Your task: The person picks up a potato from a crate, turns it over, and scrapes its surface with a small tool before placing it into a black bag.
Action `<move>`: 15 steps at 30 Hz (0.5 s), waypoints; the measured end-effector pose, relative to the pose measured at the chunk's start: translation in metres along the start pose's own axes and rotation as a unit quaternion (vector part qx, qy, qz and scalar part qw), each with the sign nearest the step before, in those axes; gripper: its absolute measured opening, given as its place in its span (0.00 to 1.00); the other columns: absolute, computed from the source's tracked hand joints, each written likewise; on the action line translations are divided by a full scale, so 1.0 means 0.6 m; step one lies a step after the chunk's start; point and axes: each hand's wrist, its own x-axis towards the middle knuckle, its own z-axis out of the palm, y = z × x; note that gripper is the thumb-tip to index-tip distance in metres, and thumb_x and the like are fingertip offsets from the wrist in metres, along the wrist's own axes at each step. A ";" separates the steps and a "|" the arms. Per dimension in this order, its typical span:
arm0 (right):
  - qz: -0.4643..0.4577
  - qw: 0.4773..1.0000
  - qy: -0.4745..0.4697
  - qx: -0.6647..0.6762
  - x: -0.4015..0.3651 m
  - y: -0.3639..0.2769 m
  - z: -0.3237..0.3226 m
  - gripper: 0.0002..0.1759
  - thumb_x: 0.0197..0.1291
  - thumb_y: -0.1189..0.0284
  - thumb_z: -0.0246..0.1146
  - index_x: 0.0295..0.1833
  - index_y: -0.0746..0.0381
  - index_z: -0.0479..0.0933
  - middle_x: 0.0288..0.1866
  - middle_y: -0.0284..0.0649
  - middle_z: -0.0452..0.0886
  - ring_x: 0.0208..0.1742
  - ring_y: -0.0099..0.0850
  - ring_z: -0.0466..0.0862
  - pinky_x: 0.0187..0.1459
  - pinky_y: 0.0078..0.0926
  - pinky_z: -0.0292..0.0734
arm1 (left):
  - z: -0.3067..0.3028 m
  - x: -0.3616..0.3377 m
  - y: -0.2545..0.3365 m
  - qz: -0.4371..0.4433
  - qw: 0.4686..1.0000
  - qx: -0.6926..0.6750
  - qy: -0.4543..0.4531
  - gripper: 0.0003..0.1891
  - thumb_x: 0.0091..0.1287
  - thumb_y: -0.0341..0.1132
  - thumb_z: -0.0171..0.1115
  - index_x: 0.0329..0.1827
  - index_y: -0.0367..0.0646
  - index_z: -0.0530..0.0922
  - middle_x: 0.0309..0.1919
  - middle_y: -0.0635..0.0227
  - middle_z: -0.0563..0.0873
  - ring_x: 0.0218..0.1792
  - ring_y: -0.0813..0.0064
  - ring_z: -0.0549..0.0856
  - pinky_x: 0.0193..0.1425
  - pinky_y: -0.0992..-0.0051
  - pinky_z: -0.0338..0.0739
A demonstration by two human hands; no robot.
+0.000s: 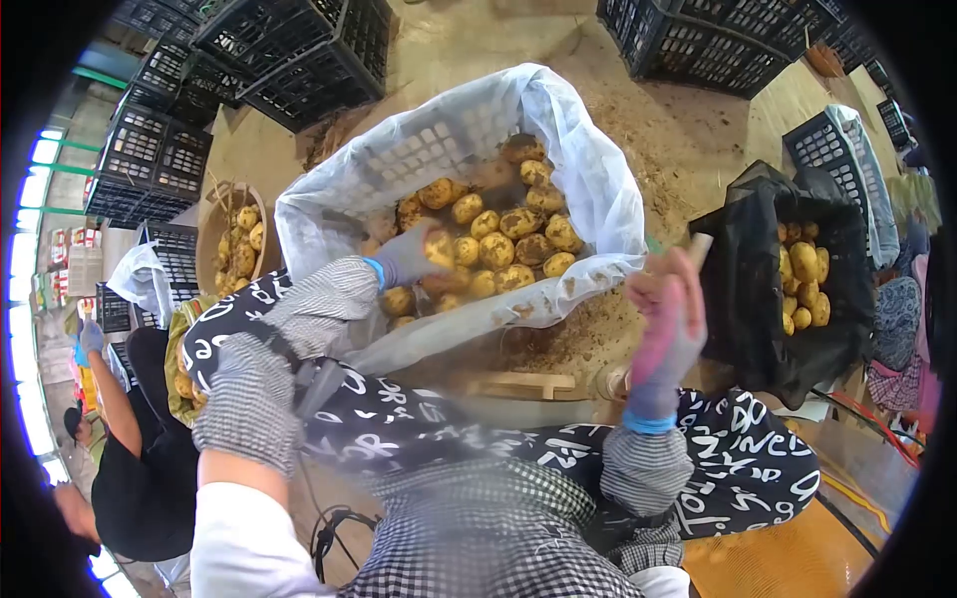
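My left hand [407,258], in a grey glove with a blue band at the wrist, reaches into a crate [429,149] lined with translucent white plastic. Its blurred fingers are closed on a yellow potato [439,249] among many soil-smeared potatoes [498,249]. To the right of the crate, my right hand [670,324], in a pink and grey glove, is raised with fingers curled around a short, pale handle [701,249]. What this handle belongs to I cannot tell. Checked sleeve covers and a patterned apron show below.
A black-lined crate [738,269] with potatoes stands at right. At left is a round basket [211,239] of potatoes. Black crates [314,75] are stacked behind. A person in black [150,468] works at far left. Cables [334,528] lie below, and soil covers the floor.
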 end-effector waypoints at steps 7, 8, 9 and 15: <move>-0.070 0.947 -0.235 -0.208 -0.067 0.050 0.060 0.40 0.57 0.77 0.69 0.74 0.68 0.60 0.61 0.42 0.76 0.54 0.27 0.80 0.53 0.23 0.79 | 0.000 -0.158 0.227 0.270 0.880 -0.390 0.025 0.42 0.54 0.40 0.78 0.68 0.42 0.62 0.53 0.63 0.77 0.53 0.75 0.79 0.60 0.73 0.76; -0.084 0.942 -0.253 -0.202 -0.071 0.058 0.062 0.44 0.55 0.77 0.71 0.75 0.67 0.58 0.63 0.42 0.75 0.56 0.27 0.79 0.54 0.24 0.78 | 0.018 -0.171 0.239 0.279 0.858 -0.429 0.028 0.40 0.55 0.40 0.77 0.68 0.43 0.63 0.53 0.63 0.78 0.52 0.75 0.79 0.60 0.73 0.76; -0.057 0.949 -0.274 -0.145 -0.074 0.059 0.064 0.47 0.53 0.76 0.73 0.76 0.67 0.57 0.64 0.41 0.73 0.59 0.27 0.78 0.56 0.24 0.78 | 0.035 -0.177 0.245 0.325 0.871 -0.355 0.096 0.29 0.63 0.39 0.70 0.63 0.43 0.66 0.48 0.66 0.78 0.49 0.77 0.79 0.58 0.76 0.75; 0.188 0.921 -0.337 0.060 -0.084 0.022 0.046 0.51 0.49 0.73 0.78 0.76 0.66 0.58 0.69 0.40 0.71 0.66 0.30 0.74 0.66 0.27 0.70 | 0.063 -0.161 0.226 0.248 0.893 -0.337 0.168 0.16 0.75 0.42 0.52 0.54 0.37 0.74 0.46 0.69 0.79 0.48 0.81 0.77 0.54 0.78 0.74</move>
